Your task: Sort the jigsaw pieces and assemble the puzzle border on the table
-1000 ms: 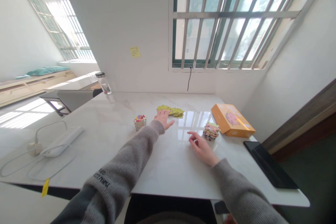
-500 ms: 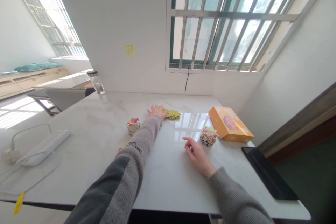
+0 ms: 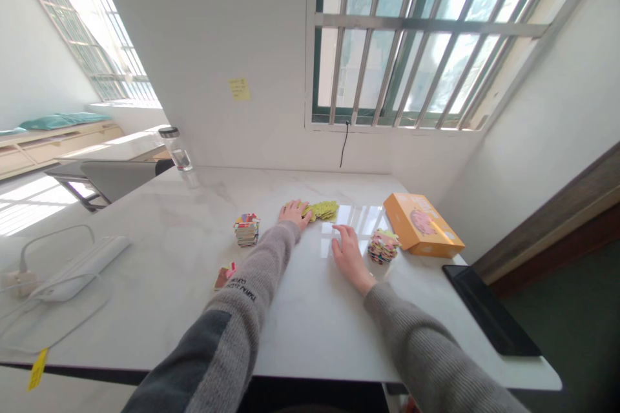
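My left hand (image 3: 293, 213) lies with spread fingers over the left end of a row of yellow-green puzzle pieces (image 3: 323, 210) and touches them. The pieces overlap in a loose fan toward the right. Close to the row's right end, my right hand (image 3: 349, 257) hovers at or just above the table, fingers apart and holding nothing. Just right of it stands a stack of colourful puzzle pieces (image 3: 383, 246). Another stack of puzzle pieces (image 3: 247, 230) stands left of my left forearm. Nearer to me, a few pinkish-brown pieces (image 3: 224, 276) are partly covered by that sleeve.
An orange box (image 3: 422, 224) lies at the right of the white table (image 3: 310, 335), with a black flat object (image 3: 489, 313) along the right edge. A clear bottle (image 3: 178, 151) stands at the back left. A white power strip (image 3: 82, 268) and cables lie at the left.
My left hand has shifted slightly right along the green pieces, which have moved right a little. My right hand has moved forward, toward the row's right end, and its fingers have uncurled.
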Available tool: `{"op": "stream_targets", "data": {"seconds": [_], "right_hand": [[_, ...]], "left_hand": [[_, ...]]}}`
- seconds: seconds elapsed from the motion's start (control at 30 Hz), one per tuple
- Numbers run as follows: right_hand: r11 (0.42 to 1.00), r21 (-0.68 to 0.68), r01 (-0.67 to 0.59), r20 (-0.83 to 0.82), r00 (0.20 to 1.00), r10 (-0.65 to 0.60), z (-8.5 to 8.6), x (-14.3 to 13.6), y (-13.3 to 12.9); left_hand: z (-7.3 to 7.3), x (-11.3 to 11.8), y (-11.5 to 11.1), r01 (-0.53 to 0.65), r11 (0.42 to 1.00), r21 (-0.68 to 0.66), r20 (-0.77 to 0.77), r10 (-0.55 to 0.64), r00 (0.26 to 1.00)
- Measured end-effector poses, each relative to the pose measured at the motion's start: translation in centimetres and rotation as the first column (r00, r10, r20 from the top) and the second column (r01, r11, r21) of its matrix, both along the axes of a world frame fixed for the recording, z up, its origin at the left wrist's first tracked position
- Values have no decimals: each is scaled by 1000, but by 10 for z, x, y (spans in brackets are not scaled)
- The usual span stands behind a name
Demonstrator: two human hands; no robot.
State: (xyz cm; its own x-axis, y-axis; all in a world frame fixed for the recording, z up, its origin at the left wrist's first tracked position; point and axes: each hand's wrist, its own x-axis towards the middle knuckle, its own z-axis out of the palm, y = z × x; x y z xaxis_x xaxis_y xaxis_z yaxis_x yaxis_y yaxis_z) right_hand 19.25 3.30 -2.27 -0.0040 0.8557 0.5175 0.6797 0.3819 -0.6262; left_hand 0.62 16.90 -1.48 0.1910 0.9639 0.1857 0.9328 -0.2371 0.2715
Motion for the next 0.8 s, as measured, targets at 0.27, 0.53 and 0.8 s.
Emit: {"op": "stream_targets", "data": {"seconds": [0.27,0.53,0.8], "right_hand": [[998,-48,51,161,986,-42,-2,-23,58],[996,-87,36,287,958,-10,0,-20,35],[969,-246,24,194,981,25,12,-14,12]], "left_hand": [[0,0,-44,80,995,65,-8,-80,997],[0,7,-91,129,987,100,-1,-129,992],[9,3,-125,211,977,-13,1,-211,977]]}}
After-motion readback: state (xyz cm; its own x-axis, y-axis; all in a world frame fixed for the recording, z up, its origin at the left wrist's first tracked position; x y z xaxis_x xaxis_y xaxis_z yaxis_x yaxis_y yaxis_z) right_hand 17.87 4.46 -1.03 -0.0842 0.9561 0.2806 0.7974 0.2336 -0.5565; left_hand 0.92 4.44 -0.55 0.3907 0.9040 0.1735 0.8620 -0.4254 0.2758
